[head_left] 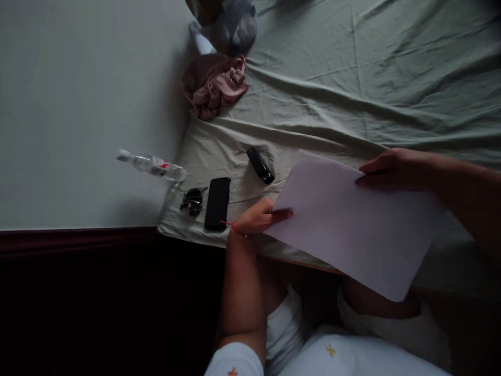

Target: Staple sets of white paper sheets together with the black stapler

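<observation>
White paper (352, 224), perhaps several sheets together, slants over the bed's near edge and above my knees. My left hand (260, 216), with a red string on its wrist, pinches the paper's left end, thumb on top. At the far edge of the paper is my right hand (395, 169), its fingers closed on that edge; part of its grip is hidden. Just beyond my left hand lies a small black object (260, 165) that looks like a stapler. A black smartphone (217, 203) rests left of that hand.
A bunch of keys (192, 201) lies beside the phone. A clear plastic bottle (152, 165) with a white cap is near the wall (86, 104). Crumpled pink cloth (217, 86) and a bag (238, 26) sit farther back on the green bedsheet (313, 68).
</observation>
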A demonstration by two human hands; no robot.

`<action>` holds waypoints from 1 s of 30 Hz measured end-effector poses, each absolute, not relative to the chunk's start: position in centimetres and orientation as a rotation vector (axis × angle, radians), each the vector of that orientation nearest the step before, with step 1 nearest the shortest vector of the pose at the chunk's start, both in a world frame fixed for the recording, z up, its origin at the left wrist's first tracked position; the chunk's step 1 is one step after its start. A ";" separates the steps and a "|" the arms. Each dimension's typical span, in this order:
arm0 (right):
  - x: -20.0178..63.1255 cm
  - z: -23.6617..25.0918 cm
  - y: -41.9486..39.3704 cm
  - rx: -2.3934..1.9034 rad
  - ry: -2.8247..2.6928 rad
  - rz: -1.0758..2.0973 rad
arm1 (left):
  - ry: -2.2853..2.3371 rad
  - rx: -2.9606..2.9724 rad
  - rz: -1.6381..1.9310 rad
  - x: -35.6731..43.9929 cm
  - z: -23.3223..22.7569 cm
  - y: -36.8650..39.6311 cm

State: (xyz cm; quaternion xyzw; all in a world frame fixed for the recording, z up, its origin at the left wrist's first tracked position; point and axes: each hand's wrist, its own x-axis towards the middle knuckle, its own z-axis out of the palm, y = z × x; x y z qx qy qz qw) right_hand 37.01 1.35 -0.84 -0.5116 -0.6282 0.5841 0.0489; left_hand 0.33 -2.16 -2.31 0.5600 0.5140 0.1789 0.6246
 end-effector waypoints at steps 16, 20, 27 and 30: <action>35.0 -1.8 1.3 -1.800 -1.182 1.925 | 1.868 0.972 0.989 0.8 -4.1 0.4; 34.5 -1.4 1.1 -1.792 -1.129 1.896 | 1.930 1.050 1.045 1.3 -4.9 1.4; 33.9 -1.4 0.5 -1.811 -1.094 1.831 | 2.045 1.091 1.096 1.7 -5.9 3.0; 34.0 -1.4 0.3 -1.800 -1.100 1.820 | 2.078 1.240 1.217 1.4 -6.3 3.3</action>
